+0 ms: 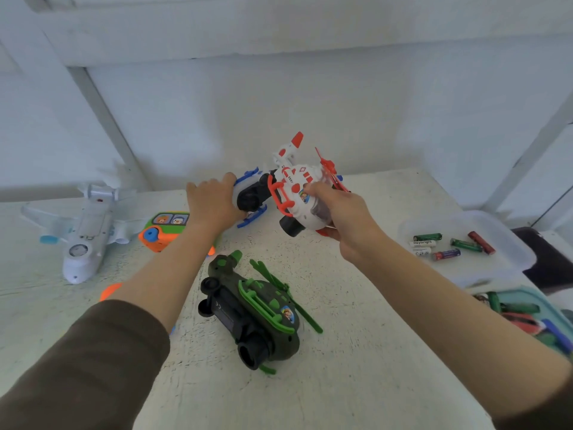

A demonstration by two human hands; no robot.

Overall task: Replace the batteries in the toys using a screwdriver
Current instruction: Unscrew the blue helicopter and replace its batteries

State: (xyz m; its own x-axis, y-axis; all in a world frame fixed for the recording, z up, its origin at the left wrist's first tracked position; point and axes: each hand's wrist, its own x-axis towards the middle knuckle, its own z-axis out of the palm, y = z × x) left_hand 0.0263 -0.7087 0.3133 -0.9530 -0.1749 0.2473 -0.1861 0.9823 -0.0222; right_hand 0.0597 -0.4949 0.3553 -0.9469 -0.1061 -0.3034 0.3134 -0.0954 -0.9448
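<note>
The right grip [338, 212] clasps the red helicopter [297, 187], the left grip [214, 200] the blue helicopter [252, 195]; turn undersides up for unscrewing.

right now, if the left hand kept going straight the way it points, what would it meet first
The left hand is on the blue helicopter, so it would push that first. Beyond it the way looks free up to the wall, though depth is unclear.

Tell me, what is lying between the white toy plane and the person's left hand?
In the head view, an orange and green toy with animal pictures lies there, right beside the left wrist.
</note>
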